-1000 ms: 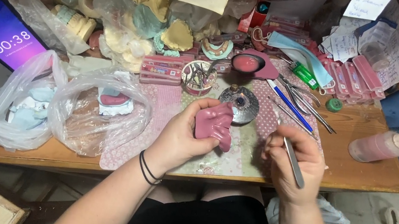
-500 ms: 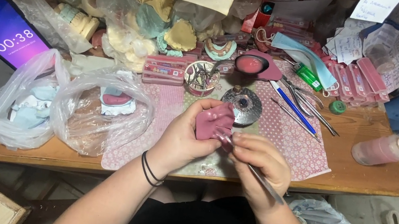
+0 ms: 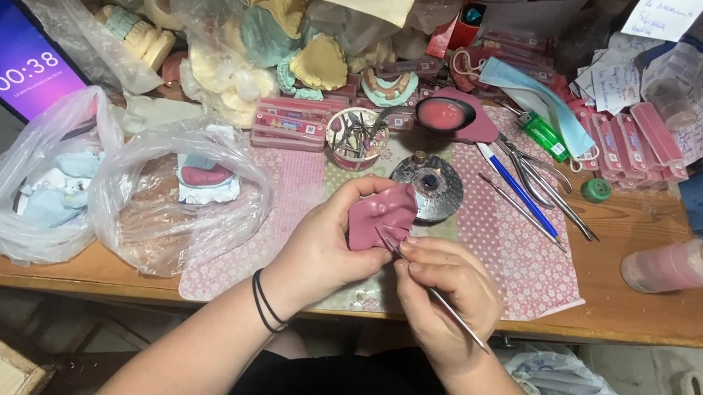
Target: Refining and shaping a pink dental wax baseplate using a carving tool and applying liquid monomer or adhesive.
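Round metal burner (image 3: 428, 184) sits just behind the hands, w/ a cup of small tools (image 3: 357, 135) beside it and clear plastic bags (image 3: 173, 197) to the left. Left hand (image 3: 327, 245) grips a lumpy, folded pink wax piece (image 3: 381, 215) over the patterned pink mat (image 3: 517, 252); right hand (image 3: 447, 293) pinches a thin metal tool (image 3: 439, 298), tip at the wax's lower edge.

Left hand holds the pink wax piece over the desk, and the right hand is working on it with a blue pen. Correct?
Not quite. In the head view the right hand holds a thin metal tool, not a pen; the blue pen lies untouched on the desk. The left hand does hold the pink wax piece.
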